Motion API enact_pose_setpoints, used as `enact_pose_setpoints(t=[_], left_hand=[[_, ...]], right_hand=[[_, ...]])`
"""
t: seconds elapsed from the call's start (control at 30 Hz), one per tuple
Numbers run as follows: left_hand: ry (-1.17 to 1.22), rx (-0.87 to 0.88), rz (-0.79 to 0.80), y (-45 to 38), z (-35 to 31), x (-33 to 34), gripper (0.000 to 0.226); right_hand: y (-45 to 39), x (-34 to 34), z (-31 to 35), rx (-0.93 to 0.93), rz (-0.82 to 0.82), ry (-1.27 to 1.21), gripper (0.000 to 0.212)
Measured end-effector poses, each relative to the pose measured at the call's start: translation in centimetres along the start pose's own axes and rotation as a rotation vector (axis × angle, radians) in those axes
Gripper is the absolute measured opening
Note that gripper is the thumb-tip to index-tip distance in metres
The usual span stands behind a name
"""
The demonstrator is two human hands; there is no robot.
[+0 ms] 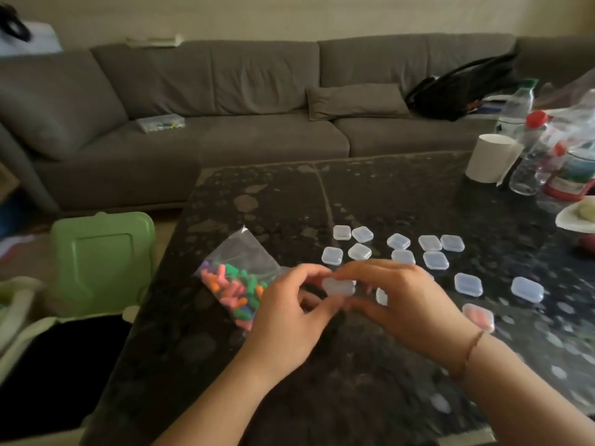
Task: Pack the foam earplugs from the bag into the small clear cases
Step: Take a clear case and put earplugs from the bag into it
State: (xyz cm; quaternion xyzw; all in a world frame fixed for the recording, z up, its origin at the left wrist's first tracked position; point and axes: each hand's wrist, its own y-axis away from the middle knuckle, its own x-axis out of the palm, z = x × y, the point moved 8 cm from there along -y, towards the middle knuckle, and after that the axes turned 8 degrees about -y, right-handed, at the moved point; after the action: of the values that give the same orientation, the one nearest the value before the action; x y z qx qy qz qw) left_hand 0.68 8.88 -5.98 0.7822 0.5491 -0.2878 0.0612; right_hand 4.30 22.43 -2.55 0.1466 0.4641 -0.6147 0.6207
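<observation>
A clear plastic bag (pixel 238 272) of coloured foam earplugs (pixel 233 291) lies on the dark table (pixel 289 204), left of my hands. Both hands hold one small clear case (pixel 338 286) just above the table: my left hand (pixel 289 313) pinches its left side and underside, my right hand (pixel 399 300) grips its right side from above. Whether that case is open is blurred. Several shut clear cases (pixel 399 241) lie scattered behind and right of my hands. One case (pixel 478 315) near my right wrist holds pink-orange earplugs.
At the table's far right stand plastic bottles (pixel 531 149), a white paper roll (pixel 491 159) and a white plate (pixel 576 217). A green plastic lid (pixel 103 262) stands left of the table. A grey sofa (pixel 225 123) runs behind.
</observation>
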Motion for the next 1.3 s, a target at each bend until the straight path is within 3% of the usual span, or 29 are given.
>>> enact_pose_setpoints(t=[0.13,0.23,0.37,0.43,0.5,0.6,0.8,1.03,1.3], left_hand=[[0.563,-0.169,0.128,-0.3,0.4,-1.4,0.038],[0.968,-0.228,0.209,-0.1,0.7,-2.0,0.036],[1.16,-0.205,0.146,-0.6,1.8,-3.6,0.04],[1.175,-0.2,0.106,-0.9,2.2,-4.4,0.055],[1.143,-0.187,0.06,-1.0,2.4,-5.1,0.053],[1.109,-0.202,0.021,-0.9,2.2,-5.3,0.042],[1.02,-0.222,0.02,-0.6,2.2,-4.5,0.041],[0.95,-0.213,0.022,-0.5,2.4,-4.1,0.036],[0.998,-0.211,0.109,-0.4,2.3,-2.9,0.036]], right_hand=[[-1.7,-1.5,2.2,-0.136,-0.25,-0.076,0.032],[-2.9,-0.4,3.9,-0.182,-0.291,-0.171,0.032],[-4.0,1.0,4.9,-0.186,-0.306,-0.193,0.03],[-4.0,0.8,5.0,-0.158,-0.399,-0.213,0.022],[-4.0,1.0,5.4,-0.161,-0.452,-0.185,0.017],[-3.9,1.7,5.6,-0.192,-0.444,-0.142,0.018],[-3.4,1.8,4.9,-0.182,-0.453,-0.145,0.022],[-3.1,1.5,5.5,-0.22,-0.494,0.036,0.007],[-3.4,1.5,4.3,-0.122,-0.478,-0.1,0.018]])
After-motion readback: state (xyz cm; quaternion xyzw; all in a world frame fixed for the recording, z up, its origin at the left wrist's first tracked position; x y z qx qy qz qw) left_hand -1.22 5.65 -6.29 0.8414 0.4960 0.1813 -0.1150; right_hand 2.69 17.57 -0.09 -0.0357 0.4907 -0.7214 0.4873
